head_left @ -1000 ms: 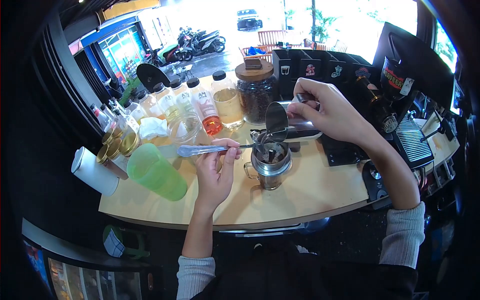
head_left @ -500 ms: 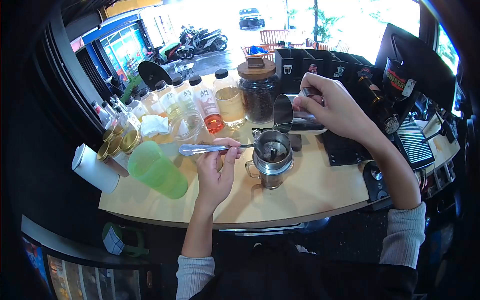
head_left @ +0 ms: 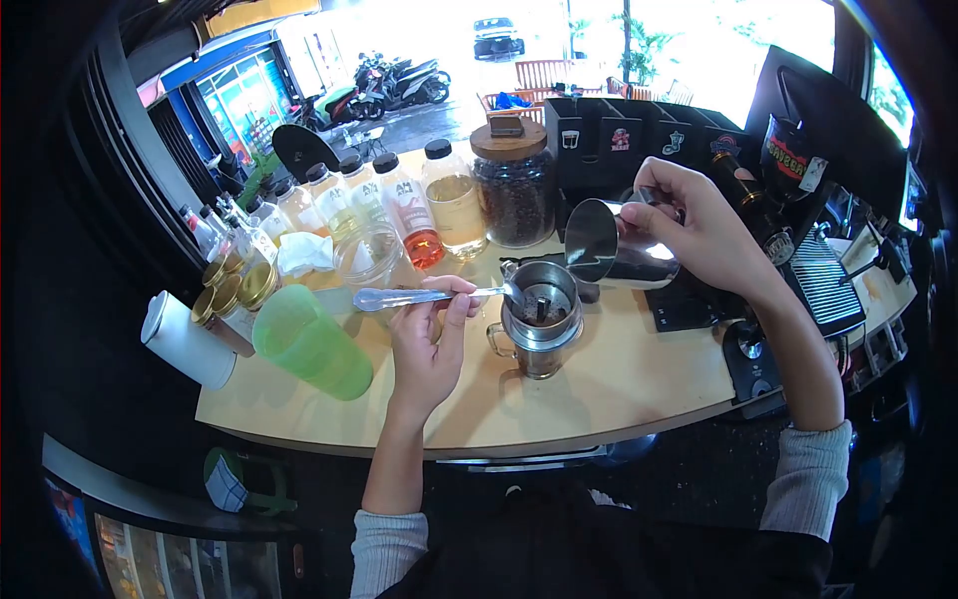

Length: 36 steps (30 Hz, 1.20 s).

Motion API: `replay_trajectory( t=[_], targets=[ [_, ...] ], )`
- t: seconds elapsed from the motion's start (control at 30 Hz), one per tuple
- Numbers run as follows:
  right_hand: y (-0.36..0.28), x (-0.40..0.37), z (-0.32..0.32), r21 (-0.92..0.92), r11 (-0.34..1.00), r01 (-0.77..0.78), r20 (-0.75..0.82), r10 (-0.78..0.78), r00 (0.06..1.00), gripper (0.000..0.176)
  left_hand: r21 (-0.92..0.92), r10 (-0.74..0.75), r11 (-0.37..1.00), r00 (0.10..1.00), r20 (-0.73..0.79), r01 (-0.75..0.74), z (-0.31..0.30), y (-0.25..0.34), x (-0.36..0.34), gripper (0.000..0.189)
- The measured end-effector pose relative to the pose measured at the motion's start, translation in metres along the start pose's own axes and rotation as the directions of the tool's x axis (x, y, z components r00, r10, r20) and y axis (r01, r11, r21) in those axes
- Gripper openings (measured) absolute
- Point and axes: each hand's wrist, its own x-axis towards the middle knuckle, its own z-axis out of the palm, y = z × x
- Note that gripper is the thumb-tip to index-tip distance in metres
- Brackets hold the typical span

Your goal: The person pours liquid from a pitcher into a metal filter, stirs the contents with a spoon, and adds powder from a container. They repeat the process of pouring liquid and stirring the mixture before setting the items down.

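My left hand point(head_left: 431, 344) pinches a metal spoon point(head_left: 404, 298) held level, its far end inside a metal drip coffee filter point(head_left: 544, 321). Dark, wet-looking content with a small upright post shows inside the filter. It sits on top of a glass mug point(head_left: 540, 361) with a handle on its left. In my right hand point(head_left: 704, 235) is a shiny metal pitcher point(head_left: 639, 262), gripped by its handle. The pitcher lies tilted, its mouth facing left, just above and right of the filter. No stream of liquid can be made out.
Left of my hand stand a green tumbler point(head_left: 317, 344), a white canister point(head_left: 188, 339) and gold-lidded jars point(head_left: 228, 295). Bottles point(head_left: 454, 205) and a wood-lidded jar point(head_left: 514, 185) line the back. A black scale point(head_left: 689, 299) and coffee machine point(head_left: 823, 285) are at right.
The pitcher has moved right and down, away from over the filter's rim, and is tilted less steeply. My left hand and the spoon have stayed almost in place.
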Motion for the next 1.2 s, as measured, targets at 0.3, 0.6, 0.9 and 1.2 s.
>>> replay_trajectory(
  t=[0.3, 0.6, 0.9, 1.2],
  targets=[
    [0.071, -0.028, 0.029, 0.413, 0.905, -0.097, -0.056, 0.132, 0.99, 0.018, 0.009, 0.065, 0.998, 0.996, -0.053, -0.065, 0.005, -0.004, 0.003, 0.012],
    [0.152, -0.065, 0.094, 0.574, 0.8, -0.177, -0.135, 0.306, 0.943, 0.017, 0.117, 0.188, 0.977, 0.98, -0.065, -0.18, 0.014, -0.005, 0.005, 0.01],
    [0.19, -0.074, 0.14, 0.703, 0.697, -0.144, -0.198, 0.386, 0.901, 0.018, 0.218, 0.275, 0.942, 0.96, -0.058, -0.257, 0.025, -0.002, 0.011, 0.006],
    [0.21, -0.083, 0.139, 0.495, 0.81, -0.314, -0.089, 0.406, 0.909, 0.015, 0.271, 0.287, 0.925, 0.957, -0.037, -0.267, 0.027, -0.003, 0.011, 0.005]
  ],
)
